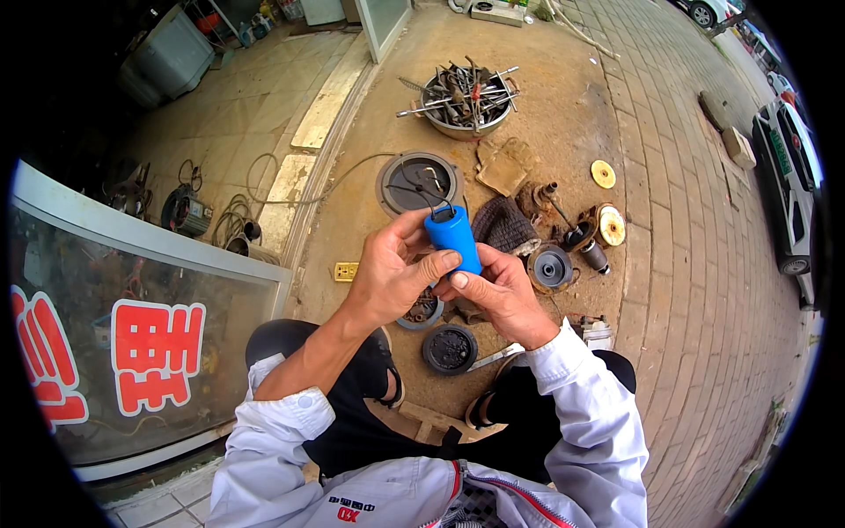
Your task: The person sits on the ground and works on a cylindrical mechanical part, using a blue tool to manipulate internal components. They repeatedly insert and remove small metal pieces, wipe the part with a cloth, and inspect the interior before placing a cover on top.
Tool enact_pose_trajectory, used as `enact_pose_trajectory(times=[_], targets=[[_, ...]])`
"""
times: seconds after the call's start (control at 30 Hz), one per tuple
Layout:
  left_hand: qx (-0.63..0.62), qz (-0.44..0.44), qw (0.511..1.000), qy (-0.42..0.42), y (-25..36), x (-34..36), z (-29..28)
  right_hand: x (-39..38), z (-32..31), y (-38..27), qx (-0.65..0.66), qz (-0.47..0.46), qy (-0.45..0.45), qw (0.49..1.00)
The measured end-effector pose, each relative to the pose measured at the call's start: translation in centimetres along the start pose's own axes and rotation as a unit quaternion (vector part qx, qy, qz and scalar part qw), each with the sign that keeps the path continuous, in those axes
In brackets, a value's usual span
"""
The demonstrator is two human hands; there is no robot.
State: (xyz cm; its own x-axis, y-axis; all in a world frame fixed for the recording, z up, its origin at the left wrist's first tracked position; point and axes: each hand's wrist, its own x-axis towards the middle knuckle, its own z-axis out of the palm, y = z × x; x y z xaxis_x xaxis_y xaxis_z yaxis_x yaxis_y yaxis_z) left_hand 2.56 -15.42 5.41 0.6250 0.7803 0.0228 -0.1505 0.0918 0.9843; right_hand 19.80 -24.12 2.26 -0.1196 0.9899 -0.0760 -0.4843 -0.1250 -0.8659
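A blue cylindrical capacitor (453, 239) with black wires at its top end is held up in front of me, slightly tilted. My left hand (396, 273) grips its left side, thumb across the front. From the right, my right hand (503, 295) closes on its lower end with thumb and fingers. Behind the capacitor lies a round dark metal cover (405, 180), with the wires passing across it. Below my hands a black round dish (449, 350) of small dark parts sits on the ground, and a bowl (421, 312) is partly hidden by my hands.
A metal basin (466, 123) heaped with tools stands farther off. Pump parts, a round grey part (551, 267) and a dark cloth (502, 226) lie to the right. A yellow socket (346, 271) is on the left, near a glass door (150, 334). Cars are parked at far right.
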Motion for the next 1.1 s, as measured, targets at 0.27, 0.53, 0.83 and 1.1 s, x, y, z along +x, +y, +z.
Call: enact_pose_trajectory(times=[0.27,0.53,0.83,1.1], targets=[[0.062,0.007,0.998,-0.006,-0.1,0.0,0.0,-0.2,-0.8,0.8,-0.027,0.012,0.002,1.000],[-0.017,-0.067,0.994,-0.084,0.0,-0.3,-0.7,-0.7,-0.9,0.2,0.074,0.048,-0.077,0.993],[-0.022,-0.078,0.995,-0.055,0.2,-0.2,-0.5,-0.7,-1.1,0.3,0.082,0.060,-0.075,0.992],[0.013,-0.052,0.999,0.009,-0.7,-0.1,-0.6,-0.6,-1.0,-0.1,-0.041,0.058,-0.018,0.997]])
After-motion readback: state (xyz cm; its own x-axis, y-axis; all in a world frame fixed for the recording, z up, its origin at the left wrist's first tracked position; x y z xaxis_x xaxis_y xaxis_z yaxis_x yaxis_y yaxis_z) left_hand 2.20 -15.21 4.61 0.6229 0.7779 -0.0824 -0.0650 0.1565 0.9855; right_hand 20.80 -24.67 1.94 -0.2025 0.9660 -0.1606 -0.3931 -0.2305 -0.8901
